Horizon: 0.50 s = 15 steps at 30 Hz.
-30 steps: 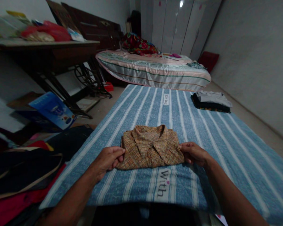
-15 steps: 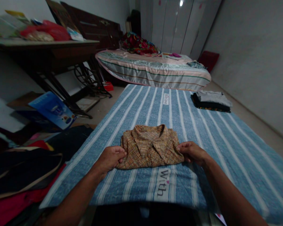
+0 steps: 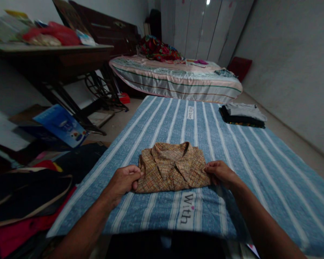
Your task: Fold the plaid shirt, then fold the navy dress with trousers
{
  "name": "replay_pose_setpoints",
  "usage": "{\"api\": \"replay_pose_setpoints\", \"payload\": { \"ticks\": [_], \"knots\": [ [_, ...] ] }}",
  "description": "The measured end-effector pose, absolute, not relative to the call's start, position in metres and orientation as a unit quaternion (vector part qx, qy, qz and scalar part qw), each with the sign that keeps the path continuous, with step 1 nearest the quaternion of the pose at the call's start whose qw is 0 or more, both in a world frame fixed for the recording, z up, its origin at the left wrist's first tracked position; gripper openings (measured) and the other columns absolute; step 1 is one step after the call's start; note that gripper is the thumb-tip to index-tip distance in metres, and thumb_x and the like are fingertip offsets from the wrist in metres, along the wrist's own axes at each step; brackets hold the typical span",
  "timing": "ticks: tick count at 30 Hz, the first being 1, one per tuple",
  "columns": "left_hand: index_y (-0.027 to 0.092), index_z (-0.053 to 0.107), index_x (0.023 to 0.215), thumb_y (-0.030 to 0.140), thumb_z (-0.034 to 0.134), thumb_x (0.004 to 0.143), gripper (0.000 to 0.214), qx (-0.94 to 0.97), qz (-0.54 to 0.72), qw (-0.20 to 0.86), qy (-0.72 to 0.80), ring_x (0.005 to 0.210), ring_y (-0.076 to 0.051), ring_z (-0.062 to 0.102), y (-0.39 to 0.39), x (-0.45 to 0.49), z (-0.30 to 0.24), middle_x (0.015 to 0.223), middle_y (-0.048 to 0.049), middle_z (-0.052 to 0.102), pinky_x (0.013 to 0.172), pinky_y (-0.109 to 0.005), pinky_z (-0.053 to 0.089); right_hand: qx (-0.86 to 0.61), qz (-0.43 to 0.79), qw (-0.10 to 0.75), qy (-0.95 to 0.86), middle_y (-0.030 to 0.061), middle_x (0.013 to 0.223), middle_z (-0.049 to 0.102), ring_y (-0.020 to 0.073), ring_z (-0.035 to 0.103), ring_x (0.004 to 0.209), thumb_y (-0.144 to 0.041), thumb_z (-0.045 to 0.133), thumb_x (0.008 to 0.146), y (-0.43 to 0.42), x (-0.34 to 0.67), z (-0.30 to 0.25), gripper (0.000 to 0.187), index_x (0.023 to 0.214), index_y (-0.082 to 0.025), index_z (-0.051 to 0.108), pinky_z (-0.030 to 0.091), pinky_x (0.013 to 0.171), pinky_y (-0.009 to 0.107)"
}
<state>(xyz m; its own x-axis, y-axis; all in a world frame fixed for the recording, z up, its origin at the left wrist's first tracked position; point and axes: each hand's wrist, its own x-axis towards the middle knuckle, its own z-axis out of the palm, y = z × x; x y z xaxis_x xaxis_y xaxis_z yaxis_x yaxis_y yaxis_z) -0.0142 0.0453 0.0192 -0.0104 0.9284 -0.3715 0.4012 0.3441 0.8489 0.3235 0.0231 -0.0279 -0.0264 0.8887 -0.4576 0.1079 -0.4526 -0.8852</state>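
Observation:
A folded brown plaid shirt lies on a blue-and-white striped cloth, its collar facing away from me. My left hand pinches the shirt's left edge between thumb and fingers. At the opposite edge, my right hand grips the fabric in the same way. The fingertips under the shirt's sides are partly hidden.
A stack of folded clothes sits at the far right of the striped cloth. Behind it stands a bed with a red floral blanket. To the left are a sewing table, a blue box and piled clothes.
Both hands stay at the shirt's two sides. My left hand has shifted very slightly left; the shirt is nearly unchanged.

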Motion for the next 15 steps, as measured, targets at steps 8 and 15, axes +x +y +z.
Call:
{"api": "replay_pose_setpoints", "payload": {
  "ticks": [8,15],
  "knots": [
    [0.019,0.051,0.059,0.043,0.057,0.057,0.025,0.468,0.277,0.485,0.685,0.027,-0.006,0.032,0.0416,-0.0204,0.0175,0.029,0.0050,0.044,0.035,-0.016,0.017,-0.649,0.552,0.331,-0.405,-0.0006,0.038,0.053,0.0066,0.038,0.026,-0.034,0.056,0.066,0.0185,0.3258,-0.0215,0.022,0.052,-0.018,0.048,0.019,0.027,0.017],
    [0.019,0.051,0.056,0.037,0.055,0.063,0.019,0.480,0.258,0.445,0.710,0.026,-0.008,0.034,0.0411,-0.0175,0.0142,0.028,0.0045,0.044,0.034,-0.017,0.019,-0.669,0.535,0.322,-0.403,0.0011,0.040,0.055,0.0066,0.037,0.025,-0.030,0.054,0.070,0.0164,0.3266,-0.0228,0.021,0.053,-0.017,0.050,0.021,0.027,0.017]
  ]
}}
